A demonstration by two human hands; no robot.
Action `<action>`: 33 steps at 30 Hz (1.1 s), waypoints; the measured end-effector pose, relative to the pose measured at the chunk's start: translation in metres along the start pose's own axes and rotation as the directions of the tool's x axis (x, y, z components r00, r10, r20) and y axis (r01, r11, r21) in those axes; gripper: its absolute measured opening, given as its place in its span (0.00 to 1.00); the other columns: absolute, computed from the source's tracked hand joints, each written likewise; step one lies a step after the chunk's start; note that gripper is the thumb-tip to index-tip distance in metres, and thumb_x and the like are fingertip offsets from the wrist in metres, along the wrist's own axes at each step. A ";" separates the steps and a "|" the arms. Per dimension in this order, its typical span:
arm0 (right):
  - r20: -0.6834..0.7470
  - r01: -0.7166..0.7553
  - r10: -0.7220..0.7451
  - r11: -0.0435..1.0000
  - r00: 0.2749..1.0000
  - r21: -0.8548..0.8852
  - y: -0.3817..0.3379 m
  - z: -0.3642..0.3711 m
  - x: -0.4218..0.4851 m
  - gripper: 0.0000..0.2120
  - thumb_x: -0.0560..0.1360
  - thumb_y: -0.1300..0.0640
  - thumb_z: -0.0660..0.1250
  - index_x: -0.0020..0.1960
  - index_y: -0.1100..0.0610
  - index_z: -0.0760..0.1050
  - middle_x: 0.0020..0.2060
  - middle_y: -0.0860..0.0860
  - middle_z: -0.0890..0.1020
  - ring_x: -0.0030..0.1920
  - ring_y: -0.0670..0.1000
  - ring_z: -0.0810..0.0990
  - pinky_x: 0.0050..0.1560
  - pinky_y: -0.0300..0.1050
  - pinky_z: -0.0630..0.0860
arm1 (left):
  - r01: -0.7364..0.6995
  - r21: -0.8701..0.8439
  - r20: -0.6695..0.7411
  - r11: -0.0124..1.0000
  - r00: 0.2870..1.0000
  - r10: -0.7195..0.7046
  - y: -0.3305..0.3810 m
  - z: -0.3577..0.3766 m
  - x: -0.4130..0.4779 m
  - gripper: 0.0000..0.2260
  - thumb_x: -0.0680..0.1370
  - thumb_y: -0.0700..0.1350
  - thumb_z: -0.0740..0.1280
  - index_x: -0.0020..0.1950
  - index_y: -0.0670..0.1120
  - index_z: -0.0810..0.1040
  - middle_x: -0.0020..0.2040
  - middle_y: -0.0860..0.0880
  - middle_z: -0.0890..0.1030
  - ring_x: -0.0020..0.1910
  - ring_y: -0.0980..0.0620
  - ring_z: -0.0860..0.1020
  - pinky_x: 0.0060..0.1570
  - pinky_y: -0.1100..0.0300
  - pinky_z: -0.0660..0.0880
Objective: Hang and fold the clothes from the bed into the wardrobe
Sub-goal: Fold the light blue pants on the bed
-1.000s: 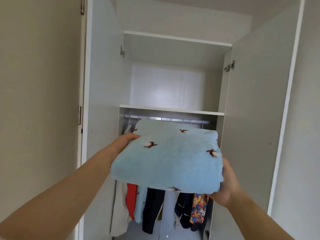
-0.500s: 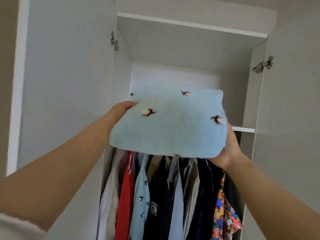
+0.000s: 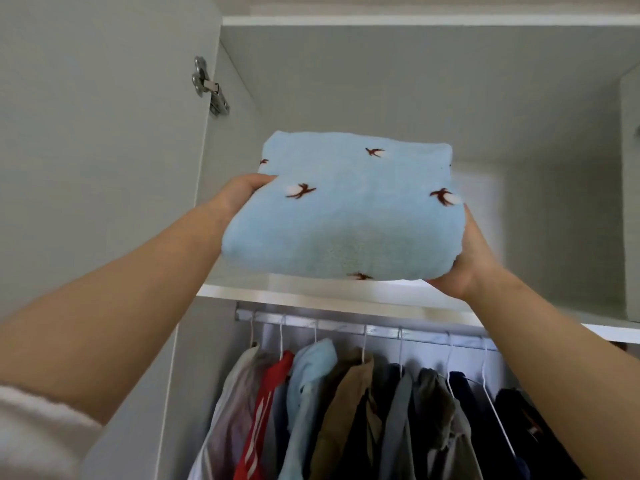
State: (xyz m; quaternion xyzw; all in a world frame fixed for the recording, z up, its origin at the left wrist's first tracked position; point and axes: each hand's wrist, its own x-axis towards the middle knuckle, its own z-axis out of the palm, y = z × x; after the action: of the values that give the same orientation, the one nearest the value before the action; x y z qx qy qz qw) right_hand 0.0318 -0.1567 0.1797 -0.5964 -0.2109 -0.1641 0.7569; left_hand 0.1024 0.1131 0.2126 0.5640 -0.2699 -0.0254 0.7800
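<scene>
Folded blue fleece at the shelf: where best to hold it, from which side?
Its two side edges, from left and right, as the left hand and right hand do: the folded blue fleece is a soft thick stack; pinching one edge would likely unfold it.

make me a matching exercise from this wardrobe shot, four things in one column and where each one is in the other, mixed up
Things
1. folded blue garment
2. red garment
3. hinge
4. rail

Places
A. fixed just under the shelf
B. upper left of the view, above the others
C. held between the left hand and the right hand
D. hanging, second from the left

Pairs: 1-C, 2-D, 3-B, 4-A
</scene>
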 end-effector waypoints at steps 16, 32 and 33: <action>-0.301 -0.374 0.351 0.927 0.887 -0.020 0.093 -0.014 0.109 0.13 0.73 0.45 0.63 0.57 0.47 0.73 0.52 0.52 0.78 0.50 0.55 0.77 0.52 0.52 0.76 | 0.197 0.078 -0.088 0.977 0.978 -0.190 -0.069 -0.093 0.117 0.12 0.78 0.50 0.60 0.49 0.44 0.79 0.36 0.46 0.83 0.32 0.47 0.81 0.40 0.57 0.74; -0.368 -0.124 -0.119 0.811 0.922 -0.572 0.096 0.029 0.109 0.15 0.76 0.49 0.61 0.61 0.52 0.71 0.51 0.49 0.76 0.44 0.47 0.75 0.38 0.42 0.69 | -0.312 0.945 0.324 -0.093 0.872 0.368 -0.078 -0.040 0.091 0.18 0.81 0.57 0.49 0.63 0.55 0.72 0.63 0.52 0.76 0.61 0.48 0.73 0.59 0.51 0.66; -0.367 -0.125 -0.122 0.804 0.922 -0.581 0.099 0.031 0.111 0.16 0.76 0.49 0.61 0.62 0.52 0.71 0.52 0.50 0.76 0.44 0.48 0.74 0.40 0.43 0.70 | -0.289 0.947 0.322 -0.141 0.860 0.395 -0.081 -0.041 0.092 0.19 0.81 0.58 0.48 0.63 0.56 0.72 0.62 0.52 0.76 0.60 0.47 0.73 0.58 0.50 0.66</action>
State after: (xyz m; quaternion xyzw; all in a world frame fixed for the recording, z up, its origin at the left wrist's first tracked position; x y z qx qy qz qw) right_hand 0.1722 -0.1031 0.1607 -0.7587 0.0050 -0.3354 0.5585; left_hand 0.2213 0.0876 0.1672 0.8521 -0.3130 0.3996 0.1274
